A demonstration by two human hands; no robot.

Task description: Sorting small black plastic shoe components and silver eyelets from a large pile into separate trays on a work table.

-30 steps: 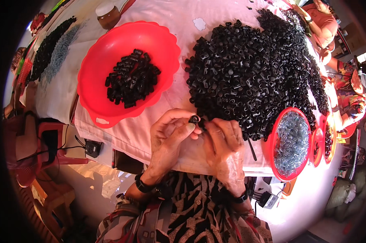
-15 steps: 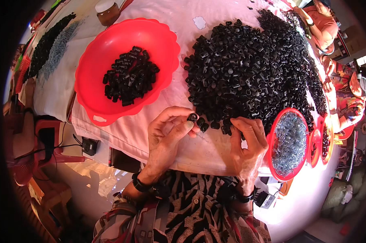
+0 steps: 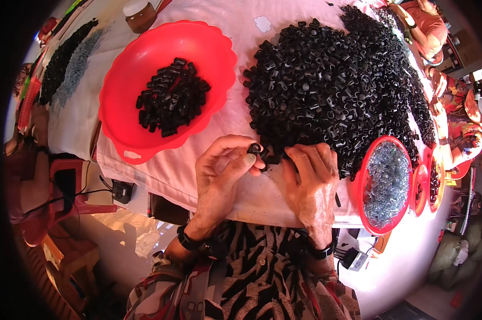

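i see the left hand (image 3: 219, 173) pinching a small black cylindrical piece (image 3: 255, 149) near the close edge of the black-parts heap (image 3: 326, 90); whether the right hand (image 3: 312, 178) grips anything, i can't tell

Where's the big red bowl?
In the head view, the big red bowl is left of the black pile, on the pink cloth, beyond the left hand.

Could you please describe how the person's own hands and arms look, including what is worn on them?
The left hand and right hand wear no gloves. A dark band circles the left wrist, another dark band the right. The patterned sleeves mix grey, red, black and pale shapes.
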